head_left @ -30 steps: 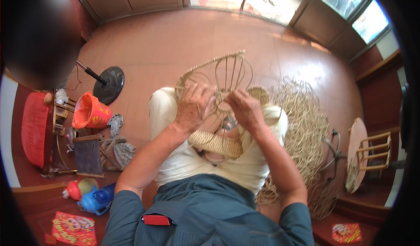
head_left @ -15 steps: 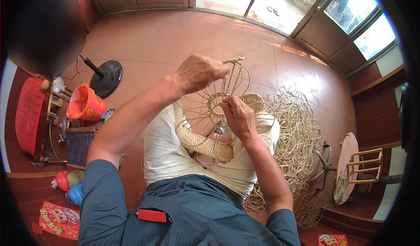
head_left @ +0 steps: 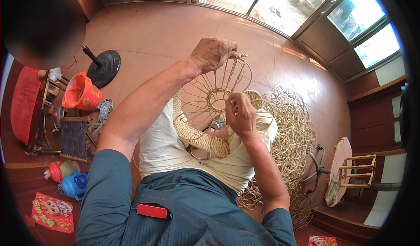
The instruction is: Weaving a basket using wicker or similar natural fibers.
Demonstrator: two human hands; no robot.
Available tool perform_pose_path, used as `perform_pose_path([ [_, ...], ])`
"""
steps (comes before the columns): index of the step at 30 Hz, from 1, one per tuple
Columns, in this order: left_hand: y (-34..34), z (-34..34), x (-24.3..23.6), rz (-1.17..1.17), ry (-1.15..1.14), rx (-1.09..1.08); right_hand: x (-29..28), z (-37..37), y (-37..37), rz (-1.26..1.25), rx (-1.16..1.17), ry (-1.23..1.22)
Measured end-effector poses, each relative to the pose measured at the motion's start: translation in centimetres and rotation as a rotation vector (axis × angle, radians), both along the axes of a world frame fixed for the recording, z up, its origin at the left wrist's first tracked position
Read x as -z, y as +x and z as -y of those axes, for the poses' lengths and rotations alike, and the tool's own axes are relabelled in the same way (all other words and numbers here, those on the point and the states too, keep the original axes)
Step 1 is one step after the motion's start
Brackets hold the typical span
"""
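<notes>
An open, unfinished wicker basket (head_left: 210, 144) made of straw-coloured cord stands between my knees, with a broad woven band around its side. Thin spokes run out from a small wrapped ring in its middle, and part of the outer rim is wrapped with cord. At the far side of that rim my left hand (head_left: 213, 54) is closed, its fingertips pinching beside the wrapped stretch. My right hand (head_left: 242, 114) is closed too, fingers curled at the right of the middle ring. Exactly which strand each hand grips is hidden by the fingers.
A big tangled heap of cord (head_left: 291, 136) lies right of my leg. Farther right are a round-topped stool (head_left: 337, 171) and a small wooden frame (head_left: 358, 171). On the left stand a red bucket (head_left: 82, 93), a black round base (head_left: 104, 68) and a folding stool (head_left: 73, 138).
My left hand has moved up and slightly right, to the basket's far rim. My right hand has shifted slightly, staying by the middle ring. The whole view has tilted a little.
</notes>
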State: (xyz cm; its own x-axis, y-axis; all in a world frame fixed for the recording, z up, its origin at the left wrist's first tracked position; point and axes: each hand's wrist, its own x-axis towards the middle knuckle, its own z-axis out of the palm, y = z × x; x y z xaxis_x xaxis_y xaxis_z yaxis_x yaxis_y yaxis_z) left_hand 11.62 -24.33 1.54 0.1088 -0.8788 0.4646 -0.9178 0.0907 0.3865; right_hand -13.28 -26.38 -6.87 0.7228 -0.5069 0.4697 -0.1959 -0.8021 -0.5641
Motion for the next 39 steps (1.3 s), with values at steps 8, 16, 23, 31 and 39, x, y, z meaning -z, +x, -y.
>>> perform_pose_path([
  [8,-0.4,-1.0,-0.7,0.002,0.023,0.0,-3.4,1.7,-0.8,0.261,0.169,-0.126],
  [16,-1.1,-2.1,-1.5,0.013,-0.07,0.028,-7.6,5.1,0.5,0.209,0.275,0.471],
  [23,-1.8,-3.3,-1.7,0.035,-0.202,0.087,-8.3,6.1,1.9,0.207,0.069,0.721],
  [31,-2.5,-5.1,-2.5,0.059,-0.216,0.094,-10.3,5.6,1.7,0.128,-0.02,0.849],
  [39,-2.6,-5.3,-2.6,0.063,-0.224,0.077,-10.5,5.5,1.3,0.116,-0.026,0.871],
])
